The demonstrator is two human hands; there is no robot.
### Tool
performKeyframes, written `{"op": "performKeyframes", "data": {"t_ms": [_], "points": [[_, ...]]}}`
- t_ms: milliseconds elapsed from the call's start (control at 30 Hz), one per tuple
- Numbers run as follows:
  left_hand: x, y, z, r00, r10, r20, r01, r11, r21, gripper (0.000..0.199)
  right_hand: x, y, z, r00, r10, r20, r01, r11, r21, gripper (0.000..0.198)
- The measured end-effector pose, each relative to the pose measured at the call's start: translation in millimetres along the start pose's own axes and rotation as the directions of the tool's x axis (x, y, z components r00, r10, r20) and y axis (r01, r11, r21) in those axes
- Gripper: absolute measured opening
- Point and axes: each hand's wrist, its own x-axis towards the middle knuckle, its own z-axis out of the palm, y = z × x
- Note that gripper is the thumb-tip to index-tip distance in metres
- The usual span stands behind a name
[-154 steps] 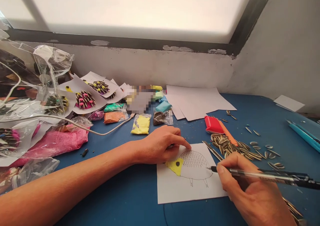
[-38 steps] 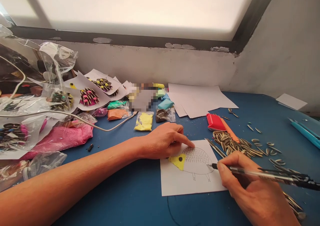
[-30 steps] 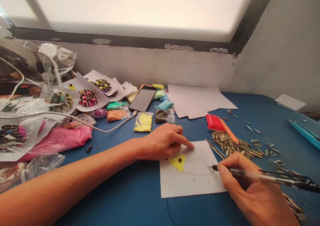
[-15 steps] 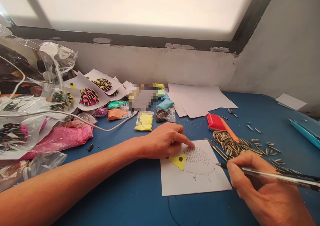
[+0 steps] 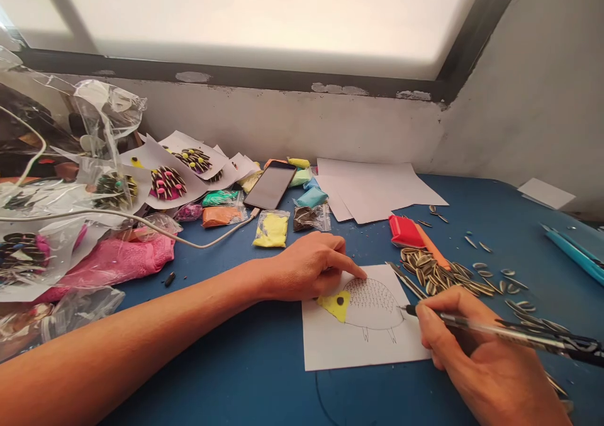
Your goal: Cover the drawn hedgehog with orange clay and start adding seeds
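Note:
A white sheet of paper (image 5: 325, 349) lies on the blue table with a line drawing of a hedgehog (image 5: 372, 303) on it. Its face is a flat yellow clay piece (image 5: 336, 305) with a dark eye, and rows of small marks cover the upper back. My left hand (image 5: 314, 265) rests on the sheet's upper left, index finger stretched out to the outline, the other fingers partly curled, holding nothing. A ballpoint pen (image 5: 509, 333) is gripped in my right hand (image 5: 476, 357), its tip at the drawing's right edge. Striped sunflower seeds (image 5: 429, 270) lie just beyond.
A red clay packet (image 5: 406, 231) sits behind the seeds. Several coloured clay packets, including a yellow one (image 5: 272, 229), surround a phone (image 5: 271, 185) with a cable. Blank sheets (image 5: 387, 187) lie at the back. Seed-covered hedgehogs (image 5: 167, 182) and plastic bags crowd the left; a blue tool (image 5: 576, 253) lies right.
My right hand has moved slightly left with the pen, bringing its tip from just outside the outline to the drawing's right edge. My left hand stays in place.

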Motion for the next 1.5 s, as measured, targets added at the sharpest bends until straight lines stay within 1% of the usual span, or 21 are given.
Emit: {"op": "performKeyframes", "data": {"t_ms": [267,567,733,933,1100,1167,1267,1333,1500], "points": [[0,-1,0,1.0,0.016,-0.007,-0.016,1.0,-0.001,0.044,-1,2,1,0.999,0.029,0.015,-0.029,0.999,-0.019,0.026],[-1,-1,1,1.0,0.012,-0.008,-0.012,1.0,0.009,0.044,1,-3,2,1.0,-0.009,-0.008,0.009,1.0,0.012,0.024],[-1,0,0,1.0,0.017,-0.01,-0.017,1.0,0.008,0.043,0,-2,2,1.0,-0.002,-0.006,0.002,1.0,-0.009,0.023],[-1,-2,2,1.0,0.015,-0.008,-0.015,1.0,0.009,0.043,-3,-6,1,0.998,-0.026,-0.055,0.026,1.0,-0.013,0.023],[-2,-4,3,1.0,0.023,-0.007,-0.023,1.0,0.0,0.042,-2,-15,0,0.995,-0.018,-0.097,0.023,0.999,0.049,0.023],[-3,-4,3,1.0,0.02,-0.005,-0.02,1.0,0.006,0.042,-2,-17,0,0.996,0.002,-0.092,0.004,0.998,0.069,0.024],[-3,-4,2,1.0,0.021,-0.002,-0.021,1.0,0.015,0.042,-5,-19,1,0.992,0.101,-0.072,-0.098,0.994,0.053,0.027],[-3,-3,2,1.0,0.021,-0.001,-0.021,1.0,0.016,0.041,-9,-19,2,0.987,0.146,-0.069,-0.144,0.989,0.038,0.028],[-2,-2,2,1.0,0.019,-0.007,-0.019,1.0,0.016,0.041,-10,-17,2,0.988,0.144,-0.053,-0.142,0.989,0.039,0.029]]}}
